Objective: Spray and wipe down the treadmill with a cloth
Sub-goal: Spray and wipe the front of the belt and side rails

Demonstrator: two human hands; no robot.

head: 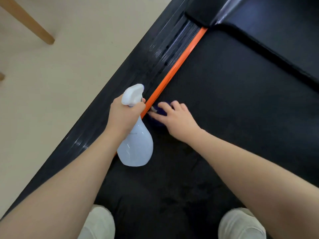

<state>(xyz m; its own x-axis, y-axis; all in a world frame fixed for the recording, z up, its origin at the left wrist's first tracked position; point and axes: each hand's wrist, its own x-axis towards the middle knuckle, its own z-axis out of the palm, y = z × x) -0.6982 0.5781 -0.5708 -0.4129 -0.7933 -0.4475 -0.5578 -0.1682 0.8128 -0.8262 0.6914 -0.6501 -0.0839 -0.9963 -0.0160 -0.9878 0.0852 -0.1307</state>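
While the left hand [126, 116] grips the spray bottle [136, 145] at its neck, the right hand [174, 118] presses a purple cloth [159, 111] under spread fingers onto the treadmill [224, 100] belt beside the orange strip [174, 69]. Wiping step underway; next stroke likely follows the strip beyond the fingertips.

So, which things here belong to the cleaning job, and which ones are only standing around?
Part of the job:
- spray bottle, gripped by the left hand
- purple cloth, pressed on the belt under the right hand
- treadmill, with its orange strip

Only standing around:
- wooden furniture leg on the pale floor
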